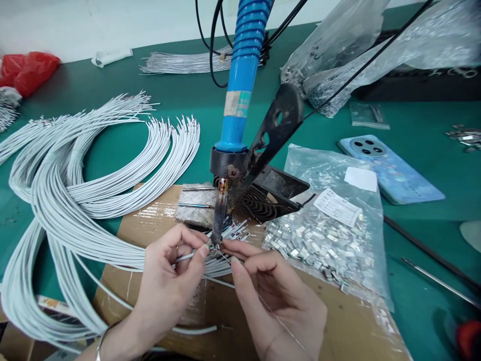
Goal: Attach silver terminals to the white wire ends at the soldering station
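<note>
A blue-handled soldering iron (244,75) is held in a black bracket (276,125) with its tip pointing down between both hands. My left hand (165,276) is closed, thumb and fingers pinching a white cable (184,257) close to its end, right by the iron tip (218,220). Thin solder wire (278,319) runs through the closed fingertips of my right hand (281,288) and reaches up to the same spot. Fingers and the tip partly hide the small joint there. Behind it lie the ends of a bundle of white cables (75,215).
Brown cardboard (319,321) lies under my hands on the green table (210,120). To the right are a plastic bag of small metal connectors (319,245), a phone (398,170) and tweezers (439,281). A grey sponge block (195,214) sits left of the iron.
</note>
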`<action>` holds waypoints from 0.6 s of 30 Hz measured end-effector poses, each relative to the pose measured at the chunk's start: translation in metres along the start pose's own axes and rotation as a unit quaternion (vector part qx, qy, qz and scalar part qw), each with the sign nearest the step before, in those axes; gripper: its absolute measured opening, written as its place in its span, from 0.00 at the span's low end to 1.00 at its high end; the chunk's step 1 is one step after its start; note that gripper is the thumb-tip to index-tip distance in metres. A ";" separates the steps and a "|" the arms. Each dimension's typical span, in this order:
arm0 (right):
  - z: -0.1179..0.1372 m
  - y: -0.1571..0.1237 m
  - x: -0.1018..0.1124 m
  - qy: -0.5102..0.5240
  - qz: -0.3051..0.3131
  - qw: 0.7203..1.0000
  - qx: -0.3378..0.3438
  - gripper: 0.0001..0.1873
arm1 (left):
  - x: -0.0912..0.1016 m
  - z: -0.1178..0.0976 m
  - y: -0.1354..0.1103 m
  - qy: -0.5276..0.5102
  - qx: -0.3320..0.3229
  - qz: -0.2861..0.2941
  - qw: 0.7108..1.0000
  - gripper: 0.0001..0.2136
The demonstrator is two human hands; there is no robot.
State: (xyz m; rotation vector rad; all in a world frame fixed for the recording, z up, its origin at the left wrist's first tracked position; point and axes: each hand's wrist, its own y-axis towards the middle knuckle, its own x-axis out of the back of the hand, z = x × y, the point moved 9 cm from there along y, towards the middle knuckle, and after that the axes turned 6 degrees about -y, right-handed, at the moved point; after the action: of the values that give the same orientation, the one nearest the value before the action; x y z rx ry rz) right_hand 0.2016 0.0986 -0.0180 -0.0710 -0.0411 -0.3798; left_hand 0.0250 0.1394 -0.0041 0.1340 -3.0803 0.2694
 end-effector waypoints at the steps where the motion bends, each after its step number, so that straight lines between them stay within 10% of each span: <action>1: 0.001 0.000 0.000 -0.006 0.005 1.000 0.007 0.12 | 0.000 0.000 0.000 0.000 -0.001 0.000 1.000 0.07; 18: 0.003 0.004 0.001 -0.036 0.021 0.997 0.058 0.11 | -0.003 0.002 -0.002 0.013 0.002 0.012 1.000 0.07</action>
State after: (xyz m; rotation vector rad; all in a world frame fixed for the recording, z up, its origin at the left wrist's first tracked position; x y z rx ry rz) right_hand 0.2043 0.1021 -0.0147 0.0293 -0.1323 -0.3324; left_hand 0.0280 0.1371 -0.0057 0.0928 -3.0580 0.2749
